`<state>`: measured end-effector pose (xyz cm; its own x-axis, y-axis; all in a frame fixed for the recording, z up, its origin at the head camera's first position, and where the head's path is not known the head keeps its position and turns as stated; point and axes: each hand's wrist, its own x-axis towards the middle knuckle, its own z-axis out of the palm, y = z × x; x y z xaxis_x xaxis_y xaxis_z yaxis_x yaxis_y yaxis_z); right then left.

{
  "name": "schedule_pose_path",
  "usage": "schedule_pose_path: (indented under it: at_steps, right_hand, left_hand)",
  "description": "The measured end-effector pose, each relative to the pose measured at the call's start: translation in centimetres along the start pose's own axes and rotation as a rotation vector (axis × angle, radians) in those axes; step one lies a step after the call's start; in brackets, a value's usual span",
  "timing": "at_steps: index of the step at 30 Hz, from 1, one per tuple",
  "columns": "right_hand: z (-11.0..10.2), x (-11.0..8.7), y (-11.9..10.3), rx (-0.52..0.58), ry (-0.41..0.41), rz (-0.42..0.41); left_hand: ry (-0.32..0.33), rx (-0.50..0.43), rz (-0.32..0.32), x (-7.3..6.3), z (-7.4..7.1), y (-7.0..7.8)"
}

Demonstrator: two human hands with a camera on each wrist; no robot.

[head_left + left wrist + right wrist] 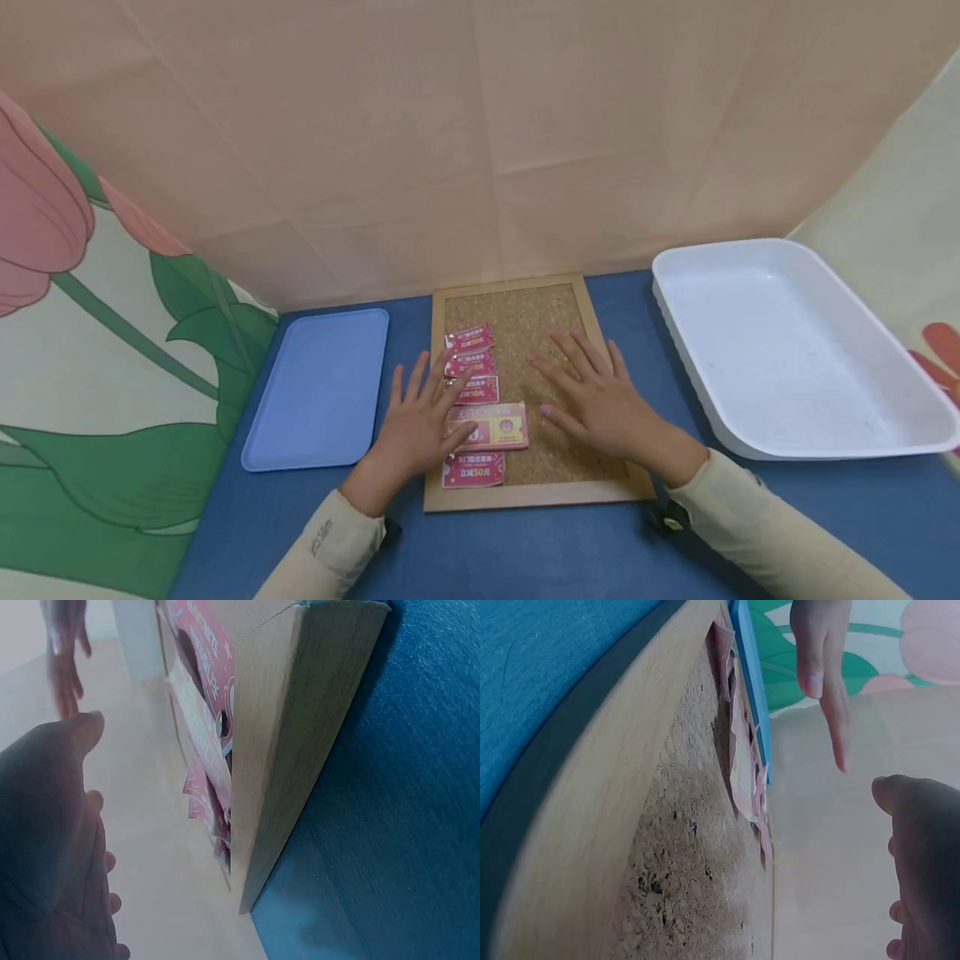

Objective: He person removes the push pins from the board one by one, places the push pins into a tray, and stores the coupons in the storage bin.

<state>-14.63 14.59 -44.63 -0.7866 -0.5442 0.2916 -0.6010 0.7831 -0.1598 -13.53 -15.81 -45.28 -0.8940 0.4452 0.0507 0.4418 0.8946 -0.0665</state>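
Observation:
A cork board (555, 467) with a wooden frame lies on the blue table. Down its left half runs a column of several pink paper coupons (472, 471), and a larger pink-and-yellow coupon (510, 427) sits among them. My left hand (416, 425) hovers with spread fingers over the left edge of the board and partly covers the coupons. Over the board's right half is my right hand (600, 400), fingers also spread, holding nothing. Both wrist views show the hands raised above the board; the coupons (202, 727) stand slightly up from the cork (697, 847).
To the left of the board is a shallow blue tray (315, 392). A deep white tray (795, 350) stands on the right. Behind the table hangs a beige cloth (450, 150), with a flower-patterned covering (112, 350) at the left.

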Motion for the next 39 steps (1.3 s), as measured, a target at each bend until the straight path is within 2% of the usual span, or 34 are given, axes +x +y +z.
schedule_pose_path:
  at_steps: [8,12,18,23,29,32,34,39]
  right_hand:
    - [0.3,-0.1,-0.4,0.033,0.003,-0.003]
    - [0.6,-0.2,-1.0,0.082,0.006,-0.021]
    - [1.3,-0.3,-2.5,0.279,0.044,-0.042]
    - [2.5,-0.4,-4.1,0.405,0.024,0.009]
    - [3.6,-0.5,-5.8,0.57,-0.025,0.071]
    - [4.1,-0.6,-6.4,0.657,-0.068,0.114]
    - [4.5,-0.6,-6.7,0.674,-0.082,0.131]
    - [5.4,-0.7,-6.9,0.626,-0.068,0.125]
  left_hand:
    - [-0.006,-0.024,-0.006,-0.5,0.1,0.0]
    - [0.013,-0.039,0.003,-1.0,0.3,-0.1]
    - [0.103,-0.166,0.053,-1.8,0.2,-0.1]
    - [0.159,-0.29,0.076,-2.7,0.1,0.0]
    - [0.225,-0.34,0.119,-3.1,0.6,0.2]
    - [0.213,-0.323,0.125,-3.4,1.0,0.2]
    - [0.183,-0.32,0.12,-3.5,1.1,0.2]
    - [0.097,-0.337,0.101,-3.9,1.3,0.3]
